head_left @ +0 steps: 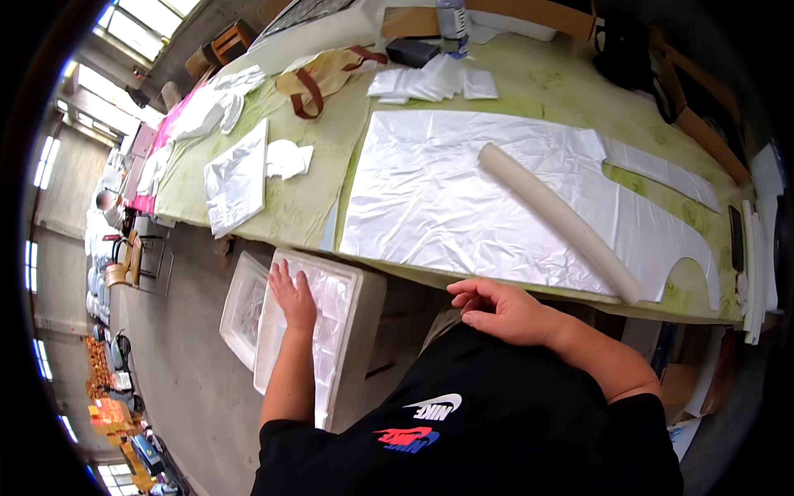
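My left hand [293, 299] is open with its fingers stretched out, over the upper end of a white box [331, 331] beside the table. Inside the box lie flat, shiny white plastic pieces. My right hand [506, 314] is at the table's front edge, fingers loosely bent and the thumb apart, with nothing seen in it. On the table in front lies a large white plastic sheet [430, 190] with a curved cut-out and strap-like ends at its right. A long pale tube [562, 219] rests slantwise across it.
The table [529, 78] has a green patterned cover. A folded white plastic piece [236, 178], a beige bag with brown handles [322, 74], white packets [434, 81] and a bottle [452, 29] lie or stand on it. A second white tub [241, 306] sits beyond the box.
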{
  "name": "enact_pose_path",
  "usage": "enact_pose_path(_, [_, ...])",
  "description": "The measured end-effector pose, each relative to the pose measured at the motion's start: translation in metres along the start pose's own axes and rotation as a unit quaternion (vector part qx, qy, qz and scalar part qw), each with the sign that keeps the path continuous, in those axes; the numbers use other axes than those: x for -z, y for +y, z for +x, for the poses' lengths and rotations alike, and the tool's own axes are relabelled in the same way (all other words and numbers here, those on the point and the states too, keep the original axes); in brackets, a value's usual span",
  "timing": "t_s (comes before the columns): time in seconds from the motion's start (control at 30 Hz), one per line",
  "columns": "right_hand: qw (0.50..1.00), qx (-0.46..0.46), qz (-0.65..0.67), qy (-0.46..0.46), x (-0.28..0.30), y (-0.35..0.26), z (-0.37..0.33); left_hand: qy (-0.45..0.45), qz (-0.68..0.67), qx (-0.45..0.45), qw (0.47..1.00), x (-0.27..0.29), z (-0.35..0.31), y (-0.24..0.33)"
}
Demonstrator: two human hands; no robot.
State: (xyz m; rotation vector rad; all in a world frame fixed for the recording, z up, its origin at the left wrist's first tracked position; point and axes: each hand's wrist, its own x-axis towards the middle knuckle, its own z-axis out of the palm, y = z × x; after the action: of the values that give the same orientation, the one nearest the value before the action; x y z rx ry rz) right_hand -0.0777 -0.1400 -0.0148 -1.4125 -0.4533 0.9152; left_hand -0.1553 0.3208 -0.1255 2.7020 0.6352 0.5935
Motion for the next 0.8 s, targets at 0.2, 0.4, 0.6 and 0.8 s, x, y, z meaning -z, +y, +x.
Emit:
enact_pose_path(0.2, [0.992,0.067,0.093,0.053,0.024,-0.022,-0.008,-0.051,-0.345,-0.007,0.937,0.017,0.082,0.121])
enact_pose_path(0.4, [0.961,0.135,-0.017,0.239,0.082,-0.064,0.027,-0.177,-0.484,0.060,0.855,-0.009,0.190,0.250])
enact_pose_path(0.6, [0.844,0.186,-0.336,0.374,0.161,-0.100,0.113,-0.122,-0.387,0.002,0.914,-0.075,0.271,0.323])
enact_pose_path(0.8, [0.740,0.152,-0.549,0.359,0.202,-0.098,0.202,-0.172,-0.326,0.138,0.919,-0.120,0.347,0.277])
